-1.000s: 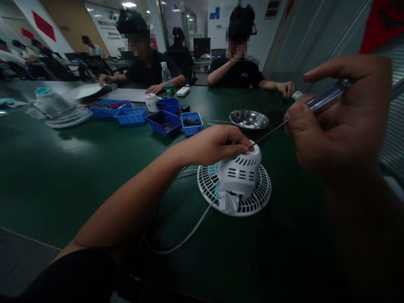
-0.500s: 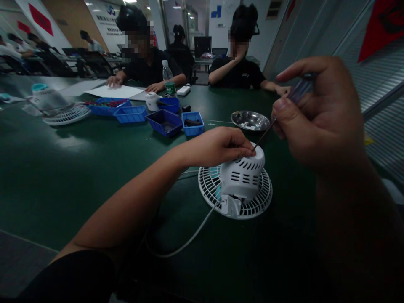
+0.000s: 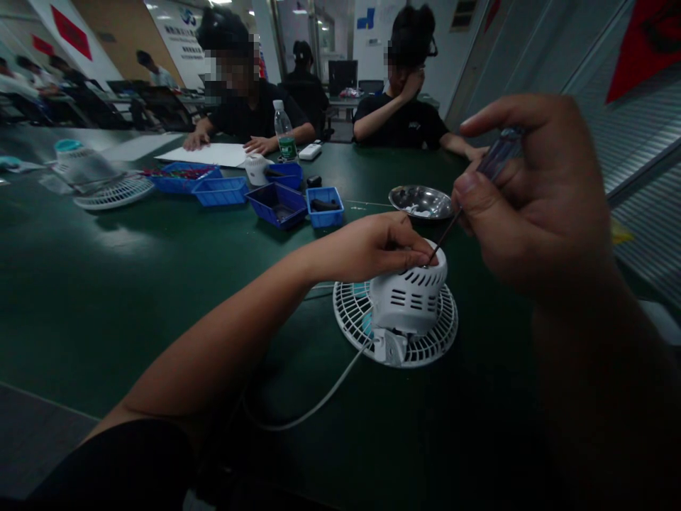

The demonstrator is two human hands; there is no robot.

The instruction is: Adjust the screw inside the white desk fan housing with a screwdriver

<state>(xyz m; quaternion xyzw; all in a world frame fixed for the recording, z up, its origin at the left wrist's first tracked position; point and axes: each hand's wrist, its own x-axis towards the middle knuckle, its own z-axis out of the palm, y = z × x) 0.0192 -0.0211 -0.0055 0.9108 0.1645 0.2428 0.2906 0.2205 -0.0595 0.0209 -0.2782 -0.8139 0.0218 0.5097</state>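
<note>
A white fan (image 3: 407, 305) lies grille-down on the green table, with its vented motor housing on top and a cord curving from it toward me. My left hand (image 3: 380, 245) rests over the top of the housing, thumb and fingers pinched together; a small shiny spot shows at the fingertips, too small to name. My right hand (image 3: 537, 191) holds a screwdriver (image 3: 494, 160) by its clear handle, forefinger raised behind the end. Its thin shaft slants down left to the housing top beside my left fingertips, which partly hide the tip.
Beyond the fan stand a metal bowl (image 3: 423, 202) with small white pieces and several blue bins (image 3: 277, 206). A plastic bottle (image 3: 286, 131) stands farther back. Another fan (image 3: 101, 174) lies at the far left. Two people sit across the table, one with hands on white sheets (image 3: 213, 154).
The screwdriver's tip and my left fingertips have shifted slightly right on the housing top. My right hand has moved a little left. Across the table, a person's hands have moved on the sheets.
</note>
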